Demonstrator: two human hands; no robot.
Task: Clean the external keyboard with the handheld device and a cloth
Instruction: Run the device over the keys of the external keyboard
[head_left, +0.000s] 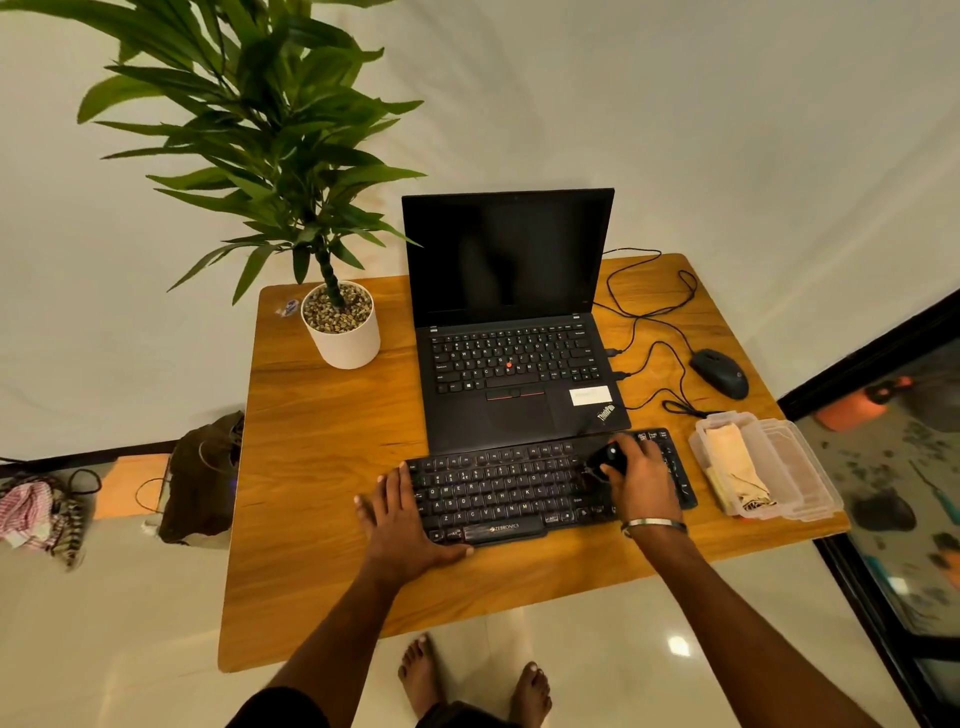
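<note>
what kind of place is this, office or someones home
Most likely a home workspace, not an office: a small wooden table holds a laptop and a potted plant, the person stands barefoot on a glossy tiled floor, and bags and cloth lie on the floor by the wall.

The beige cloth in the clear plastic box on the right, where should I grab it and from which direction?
Pinch the beige cloth at its raised, crumpled middle and come straight down from above. The clear plastic box is open-topped and its walls block any approach from the side. The right hand is nearest but is holding the small black handheld device over the black external keyboard.
</note>
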